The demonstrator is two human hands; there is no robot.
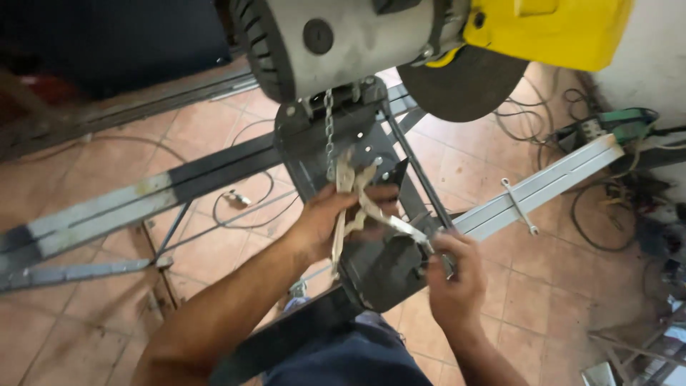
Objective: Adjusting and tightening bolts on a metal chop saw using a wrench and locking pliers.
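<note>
Locking pliers (pixel 357 207) are clasped in the left hand (pixel 325 221) over the chop saw base (pixel 379 264), apparently not yet clamped, while a metal bar (pixel 429 189) is gripped by the right hand (pixel 454 275).

Both forearms bare, no sleeves, gloves, watch or rings visible; left hand (pixel 325 221) and right hand (pixel 457 282) ungloved; dark blue trousers (pixel 350 357) below

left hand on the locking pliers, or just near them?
Touching. The head view shows the left hand wrapped around the handles of the locking pliers, fingers closed over them.
</note>
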